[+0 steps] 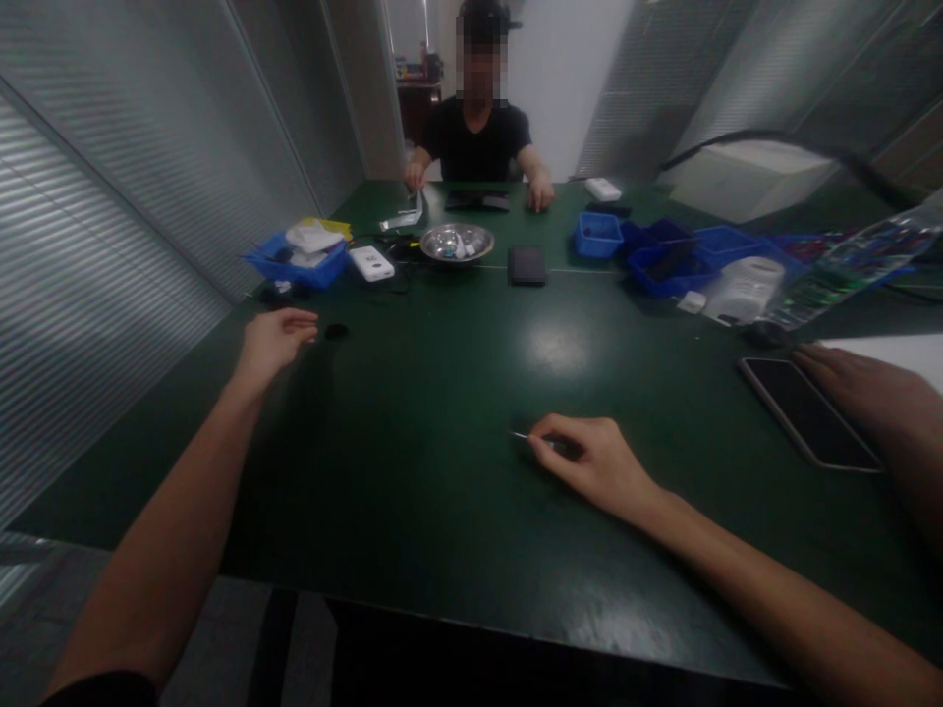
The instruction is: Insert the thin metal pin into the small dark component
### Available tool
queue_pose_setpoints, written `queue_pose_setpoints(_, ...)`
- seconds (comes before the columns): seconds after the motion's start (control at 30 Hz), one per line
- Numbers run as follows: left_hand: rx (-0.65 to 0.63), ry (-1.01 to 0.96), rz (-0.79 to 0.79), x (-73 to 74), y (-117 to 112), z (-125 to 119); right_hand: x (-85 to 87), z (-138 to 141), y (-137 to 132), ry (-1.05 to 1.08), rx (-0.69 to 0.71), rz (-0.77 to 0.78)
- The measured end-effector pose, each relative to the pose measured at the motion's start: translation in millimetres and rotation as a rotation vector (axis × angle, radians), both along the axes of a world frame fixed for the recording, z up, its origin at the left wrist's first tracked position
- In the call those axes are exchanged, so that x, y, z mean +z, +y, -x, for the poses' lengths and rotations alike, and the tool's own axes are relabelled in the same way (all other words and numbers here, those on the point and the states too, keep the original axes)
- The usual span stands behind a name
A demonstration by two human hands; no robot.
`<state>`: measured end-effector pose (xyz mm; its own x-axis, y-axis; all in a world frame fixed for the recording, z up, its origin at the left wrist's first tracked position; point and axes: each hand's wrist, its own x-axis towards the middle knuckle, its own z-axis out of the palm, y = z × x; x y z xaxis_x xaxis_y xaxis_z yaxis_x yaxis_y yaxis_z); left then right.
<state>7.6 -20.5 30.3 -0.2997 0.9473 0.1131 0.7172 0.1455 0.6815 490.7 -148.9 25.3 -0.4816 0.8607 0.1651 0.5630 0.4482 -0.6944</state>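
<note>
My right hand (589, 457) rests above the middle of the green table, with thumb and forefinger pinched on a thin shiny pin-like piece (520, 434). Its tip points left, and the rest is hidden by the fingers. Further back on the left, my left hand (274, 342) is held with fingers stretched forward and a gap above the thumb; I see nothing in it. Just to the right of its fingertips lies a small black object (337, 332), too blurred to name.
A blue basket (324, 275) and white device (372, 263) stand back left; a metal bowl (457, 257) and black square (527, 265) sit mid-table. Blue bins (599, 236) and a plastic bottle (855, 260) are right. Another person's hand (869, 383) touches a phone (806, 412); someone sits opposite.
</note>
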Motion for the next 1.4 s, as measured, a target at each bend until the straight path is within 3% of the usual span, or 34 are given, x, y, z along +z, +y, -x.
queue_pose_setpoints(0.3, 0.028, -0.062, -0.050, -13.2, 3.8, 10.4, -1.9, -0.9, 0.6, -0.024, 0.012, -0.017)
queue_pose_setpoints(0.5, -0.050, 0.187, -0.132, -15.6, 2.4, -1.7, -3.0, -1.3, 0.8, -0.017, 0.022, -0.004)
queue_pose_setpoints(0.63, -0.099, 0.197, -0.077, -23.3, 5.7, -7.0, -4.4, -2.2, 1.3, -0.016, 0.030, -0.001)
queue_pose_setpoints(0.8, -0.050, 0.186, -0.089, -26.5, 4.9, -8.8, -4.2, -2.5, 1.4, -0.020, 0.036, -0.002)
queue_pose_setpoints(0.97, -0.002, 0.147, -0.079, -25.7, 4.0, -12.5, -1.8, -1.4, 0.7, -0.027, 0.028, 0.007)
queue_pose_setpoints(1.4, 0.096, -0.168, -0.013, -36.9, 24.4, 0.5, -0.4, -0.1, 0.0, -0.029, 0.031, 0.011)
